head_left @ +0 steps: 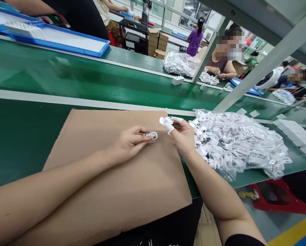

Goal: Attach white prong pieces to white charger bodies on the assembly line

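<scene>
Over the brown cardboard sheet [112, 191], my left hand [129, 141] pinches a small white oval plastic housing [154, 136]; its open end faces right and something darker shows inside. To its right, my right hand [182, 133] grips a small white plastic part [163, 121] between thumb and forefinger, whose tips wear white covers. The two pieces are apart. Just beyond my right hand lies a clear plastic bag [245, 143] full of many similar white parts, some spilling from its left side.
White boxy pieces [296, 135] stand in rows at the right. Behind a white rail runs a green conveyor belt [132, 87]. A slanted metal post [265, 58] crosses the right side. Across the belt are a blue tray [101, 51] and a co-worker [221, 61] handling white parts.
</scene>
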Demonstrator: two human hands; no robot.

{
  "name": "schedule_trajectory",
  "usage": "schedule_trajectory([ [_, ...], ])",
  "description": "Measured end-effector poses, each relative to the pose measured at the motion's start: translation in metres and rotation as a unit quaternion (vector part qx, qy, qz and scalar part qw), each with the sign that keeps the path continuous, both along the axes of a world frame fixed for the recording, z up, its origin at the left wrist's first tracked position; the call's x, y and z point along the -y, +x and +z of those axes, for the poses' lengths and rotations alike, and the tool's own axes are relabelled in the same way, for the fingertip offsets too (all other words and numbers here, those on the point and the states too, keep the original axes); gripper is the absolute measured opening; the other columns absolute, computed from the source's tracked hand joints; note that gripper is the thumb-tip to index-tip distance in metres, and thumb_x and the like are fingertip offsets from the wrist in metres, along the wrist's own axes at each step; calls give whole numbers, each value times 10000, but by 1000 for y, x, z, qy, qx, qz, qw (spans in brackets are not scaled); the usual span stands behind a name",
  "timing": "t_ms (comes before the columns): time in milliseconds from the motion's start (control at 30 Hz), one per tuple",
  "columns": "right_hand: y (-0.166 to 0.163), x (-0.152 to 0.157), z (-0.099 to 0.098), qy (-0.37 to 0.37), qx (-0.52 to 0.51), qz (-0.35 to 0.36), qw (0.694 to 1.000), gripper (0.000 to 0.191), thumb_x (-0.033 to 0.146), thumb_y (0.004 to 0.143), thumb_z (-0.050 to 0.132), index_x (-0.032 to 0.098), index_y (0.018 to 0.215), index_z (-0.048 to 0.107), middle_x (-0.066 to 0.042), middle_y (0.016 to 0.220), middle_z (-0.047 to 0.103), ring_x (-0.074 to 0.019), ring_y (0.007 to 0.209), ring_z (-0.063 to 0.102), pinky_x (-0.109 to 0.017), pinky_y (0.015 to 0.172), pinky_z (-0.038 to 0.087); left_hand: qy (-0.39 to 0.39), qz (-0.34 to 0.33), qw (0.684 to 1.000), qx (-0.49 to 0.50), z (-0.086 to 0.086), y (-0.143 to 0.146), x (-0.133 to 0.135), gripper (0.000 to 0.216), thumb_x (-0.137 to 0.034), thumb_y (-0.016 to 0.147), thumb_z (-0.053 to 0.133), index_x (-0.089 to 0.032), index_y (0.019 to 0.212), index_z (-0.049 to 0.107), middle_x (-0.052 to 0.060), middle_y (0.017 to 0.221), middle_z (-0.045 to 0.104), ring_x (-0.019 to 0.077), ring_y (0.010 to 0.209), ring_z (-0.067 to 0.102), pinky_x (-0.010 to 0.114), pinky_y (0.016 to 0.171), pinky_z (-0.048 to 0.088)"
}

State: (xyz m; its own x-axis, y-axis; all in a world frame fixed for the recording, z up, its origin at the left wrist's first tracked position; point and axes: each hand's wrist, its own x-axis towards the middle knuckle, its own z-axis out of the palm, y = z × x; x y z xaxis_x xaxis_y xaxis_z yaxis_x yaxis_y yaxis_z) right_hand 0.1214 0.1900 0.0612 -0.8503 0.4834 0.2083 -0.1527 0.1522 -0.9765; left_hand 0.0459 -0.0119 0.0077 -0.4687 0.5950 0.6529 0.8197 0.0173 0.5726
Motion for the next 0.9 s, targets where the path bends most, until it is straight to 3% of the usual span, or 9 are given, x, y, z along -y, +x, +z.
schedule_trajectory([
  [67,3,1,0,76,16,27,997,226,395,768,810,247,927,749,-39,1062,767,-216,957,664,-360,794,548,2,8,996,85,-1,0,0,293,-320,957,684,-315,1246,738,51,1157,736,190,977,740,317,881,627],
  [167,9,4,0,245,2,56,968,135,322,839,748,282,966,769,-19,1043,774,-233,1035,642,-415,946,515,-18,15,982,190,0,-2,0,654,-450,803,835,-284,1399,622,79,1264,706,243,1064,725,400,958,619],
  [267,11,8,-2,351,-21,84,932,136,249,875,714,288,991,773,-12,1021,782,-237,1032,635,-425,987,483,-72,0,976,205,2,-5,0,474,-511,787,828,-255,1176,741,66,1132,736,253,1012,715,402,912,607],
  [367,9,11,-4,385,-29,105,916,193,173,876,685,287,1009,767,-7,1033,782,-236,1032,628,-416,984,473,-86,-8,972,217,4,-8,0,315,-514,860,752,-249,1028,775,47,988,728,223,905,705,360,818,581],
  [600,3,12,-4,414,10,137,900,209,160,885,661,269,1036,755,-14,1065,771,-244,1047,604,-411,993,446,-86,-5,967,238,4,-9,1,338,-549,836,758,-232,955,761,37,937,699,222,888,677,350,787,531],
  [733,0,11,-2,443,8,148,884,295,67,837,625,236,1042,754,-30,984,753,-240,1001,589,-390,962,447,-78,-8,966,247,3,-9,1,324,-534,821,775,-234,943,756,27,906,684,214,881,669,341,789,527],
  [900,-1,11,4,483,50,146,862,241,32,785,588,218,853,725,-50,926,713,-250,944,550,-385,904,450,-80,-22,967,242,5,-10,2,300,-504,825,769,-234,956,760,31,898,689,218,871,670,336,758,529],
])
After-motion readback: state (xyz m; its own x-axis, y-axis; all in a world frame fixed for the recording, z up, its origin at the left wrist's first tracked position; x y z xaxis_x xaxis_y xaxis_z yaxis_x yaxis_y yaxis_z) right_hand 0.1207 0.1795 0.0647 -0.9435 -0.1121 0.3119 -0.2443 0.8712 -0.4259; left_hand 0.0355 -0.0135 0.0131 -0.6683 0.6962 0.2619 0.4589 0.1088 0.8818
